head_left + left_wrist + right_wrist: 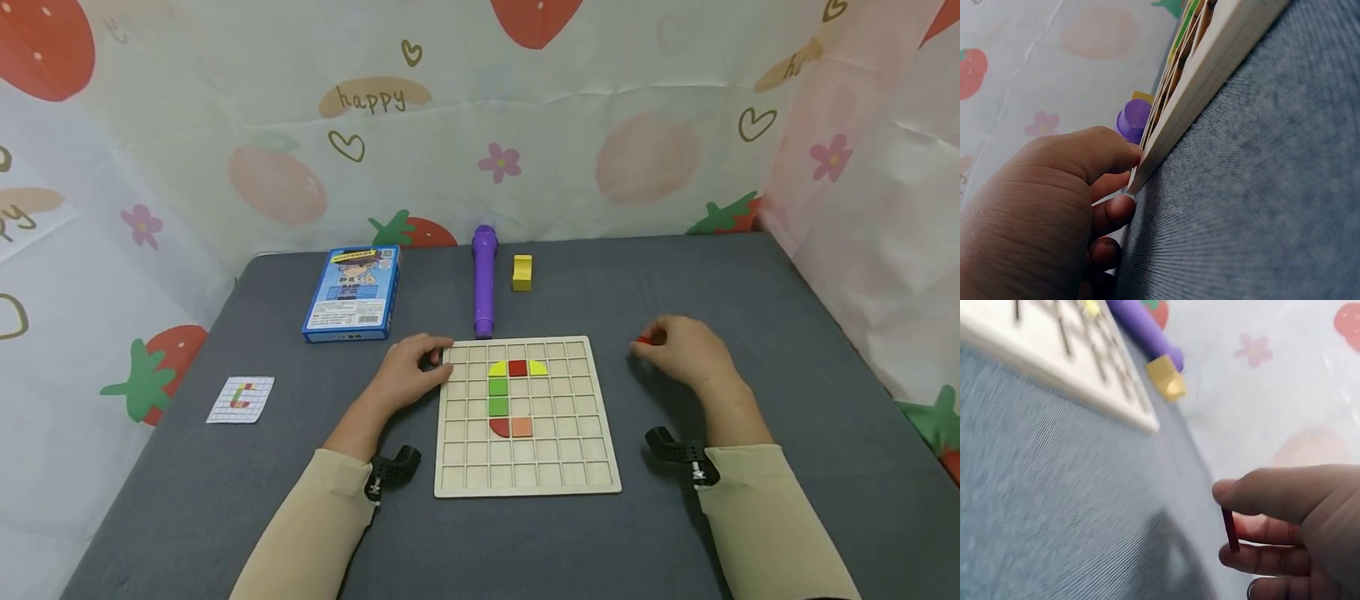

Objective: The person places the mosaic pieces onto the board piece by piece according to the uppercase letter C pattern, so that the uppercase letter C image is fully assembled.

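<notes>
Near its top left corner, the wooden grid board (558,454) is held by my left hand (405,371); the thumb (1107,153) lies on the rim, with the fingers at the corner. Off to the board's right, my right hand (686,354) pinches a thin red tile (1230,530) between thumb and fingertips, above the table. On the board lie two yellow quarter-round tiles (498,369), a red square tile (517,368), two green square tiles (498,387), a red quarter-round tile (500,427) and an orange square tile (522,427), together forming a C-like shape.
A small pattern card (240,400) lies on the grey table (300,517) left of the board. Behind the board stand a blue box (352,292), a purple microphone-shaped stick (484,283) and a yellow block (522,273). A printed curtain (465,117) rises behind the table.
</notes>
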Tool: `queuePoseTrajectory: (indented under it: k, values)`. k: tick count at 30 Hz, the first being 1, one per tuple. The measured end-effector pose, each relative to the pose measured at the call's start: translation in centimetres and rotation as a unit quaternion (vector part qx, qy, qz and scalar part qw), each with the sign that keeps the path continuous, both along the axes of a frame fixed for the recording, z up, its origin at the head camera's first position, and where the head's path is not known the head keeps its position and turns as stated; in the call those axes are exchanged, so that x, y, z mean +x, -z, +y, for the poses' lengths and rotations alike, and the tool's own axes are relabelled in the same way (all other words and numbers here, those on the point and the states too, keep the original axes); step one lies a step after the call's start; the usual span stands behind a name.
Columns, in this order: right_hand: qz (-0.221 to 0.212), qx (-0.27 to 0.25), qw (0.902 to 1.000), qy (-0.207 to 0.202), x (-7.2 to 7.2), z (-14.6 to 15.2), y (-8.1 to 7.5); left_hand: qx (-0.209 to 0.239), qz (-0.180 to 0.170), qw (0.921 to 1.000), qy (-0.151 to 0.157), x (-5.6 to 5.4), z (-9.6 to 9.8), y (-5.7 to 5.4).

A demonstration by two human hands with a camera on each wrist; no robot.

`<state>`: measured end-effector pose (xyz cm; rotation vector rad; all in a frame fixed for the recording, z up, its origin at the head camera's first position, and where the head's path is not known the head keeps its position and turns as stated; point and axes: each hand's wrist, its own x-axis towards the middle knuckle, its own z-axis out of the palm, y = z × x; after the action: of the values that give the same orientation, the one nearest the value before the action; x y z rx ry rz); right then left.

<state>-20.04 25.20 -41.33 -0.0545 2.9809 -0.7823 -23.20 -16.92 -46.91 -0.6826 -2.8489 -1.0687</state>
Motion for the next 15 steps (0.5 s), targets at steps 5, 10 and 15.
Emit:
queuePoseTrajectory:
  k: [5, 10, 15]
  values:
    - [0.000, -0.034, 0.9994, -0.004, 0.6, -0.8, -1.9, -0.005, -0.001, 1.0000, -0.001, -0.1, 0.0, -0.1]
    - [-0.007, -0.061, 0.9980, -0.016, 1.4, -1.7, -3.7, -0.004, -0.001, 1.0000, -0.001, 0.0, 0.0, -0.1]
    - [0.001, -0.087, 0.9954, -0.040, 2.2, -2.7, -5.2, -0.004, -0.001, 1.0000, -0.002, 0.0, 0.1, -0.1]
